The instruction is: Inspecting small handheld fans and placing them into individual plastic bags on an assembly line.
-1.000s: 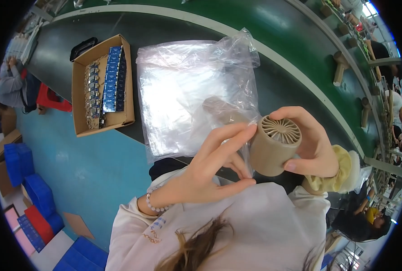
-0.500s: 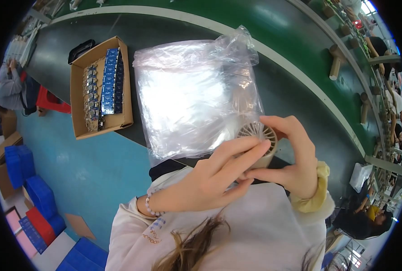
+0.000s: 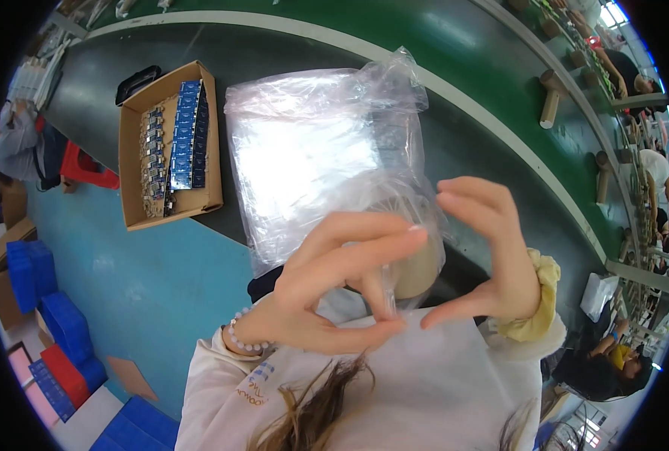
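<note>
A beige handheld fan (image 3: 418,274) with a round slatted grille stands in front of me, inside thin clear plastic. My left hand (image 3: 342,282) reaches across it from the left. One finger bends down to the thumb and seems to pinch the clear plastic bag (image 3: 388,289) there; the longer fingers stretch over the fan. To the right of the fan, my right hand (image 3: 492,252) is open, thumb and fingers wide apart and holding nothing. Behind my hands a stack of clear plastic bags (image 3: 304,150) lies flat on the dark table.
Left of the bags sits an open cardboard box (image 3: 210,199) with blue circuit boards (image 3: 186,135) and small metal parts. A black tray (image 3: 137,84) lies behind it. More beige fans (image 3: 551,101) rest on the green conveyor (image 3: 462,37). Blue bins (image 3: 71,327) stand on the floor at left.
My right hand has let go of the fan and spread open. My left hand has shifted left and nearer to me. Clear plastic now covers the fan's grille and side.
</note>
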A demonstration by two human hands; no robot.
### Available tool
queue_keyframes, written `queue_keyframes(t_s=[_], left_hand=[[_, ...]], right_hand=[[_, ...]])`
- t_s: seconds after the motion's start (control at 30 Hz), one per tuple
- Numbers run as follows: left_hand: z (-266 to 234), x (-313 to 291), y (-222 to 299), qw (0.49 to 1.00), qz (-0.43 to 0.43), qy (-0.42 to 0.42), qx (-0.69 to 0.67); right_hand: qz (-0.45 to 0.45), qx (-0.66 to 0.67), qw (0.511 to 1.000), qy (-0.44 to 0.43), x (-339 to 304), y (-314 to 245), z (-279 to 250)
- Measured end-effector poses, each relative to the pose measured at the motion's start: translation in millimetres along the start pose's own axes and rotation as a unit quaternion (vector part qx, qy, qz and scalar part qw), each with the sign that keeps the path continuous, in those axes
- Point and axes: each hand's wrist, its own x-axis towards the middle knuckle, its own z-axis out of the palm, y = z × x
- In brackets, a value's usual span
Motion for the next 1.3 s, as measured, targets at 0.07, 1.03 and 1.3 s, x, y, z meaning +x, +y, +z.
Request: queue_keyframes(t_s=[0.07,1.03,1.3], left_hand=[[1.2,0.4,-2.1,0.999,-0.003,-0.005,-0.036],[27.9,-42.8,-42.2,0.866,-0.16,0.003,0.473],[17.9,-46.5,-32.5,0.829,-0.213,0.048,0.514]], right_hand=[[-0.017,0.022,0.998,-0.054,0.7,-0.9,5.8],[0.272,0.165,0.859,0.402,94.1,339.0,-149.7],[0.222,-0.15,0.908,0.322,93.3,369.0,-175.4]])
